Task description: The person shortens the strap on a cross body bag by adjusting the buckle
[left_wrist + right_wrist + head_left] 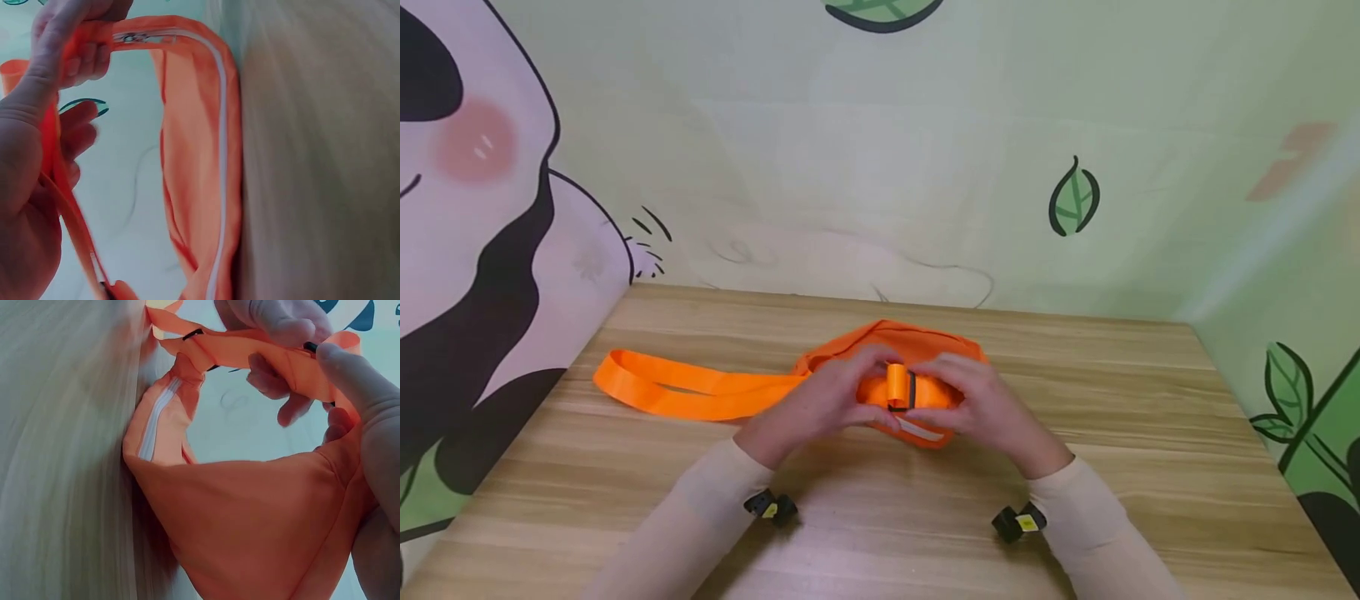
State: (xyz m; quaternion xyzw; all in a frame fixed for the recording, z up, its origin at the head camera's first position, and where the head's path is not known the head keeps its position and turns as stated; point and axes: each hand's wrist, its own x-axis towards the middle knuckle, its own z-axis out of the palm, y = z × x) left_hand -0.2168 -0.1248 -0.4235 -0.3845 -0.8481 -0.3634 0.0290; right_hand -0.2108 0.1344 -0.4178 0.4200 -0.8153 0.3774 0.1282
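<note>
An orange waist bag (936, 340) stands on the table, with a pale zipper (222, 125) curving along its edge in the left wrist view. My left hand (823, 402) holds the bag's orange belt strap (234, 350) on one side of a dark slider buckle (912, 390). On the other side my right hand (983, 402) pinches the strap beside the buckle, its thumb at the dark edge in the right wrist view. A short loop of webbing (897, 385) rises between both hands. Part of the bag's front is hidden behind the hands.
A long loop of orange strap (700, 398) lies to the left on the wood-grain table (880, 517). Behind the table stands a pale green wall (880, 183) with painted leaves and a panda. Small black cameras are worn at both wrists.
</note>
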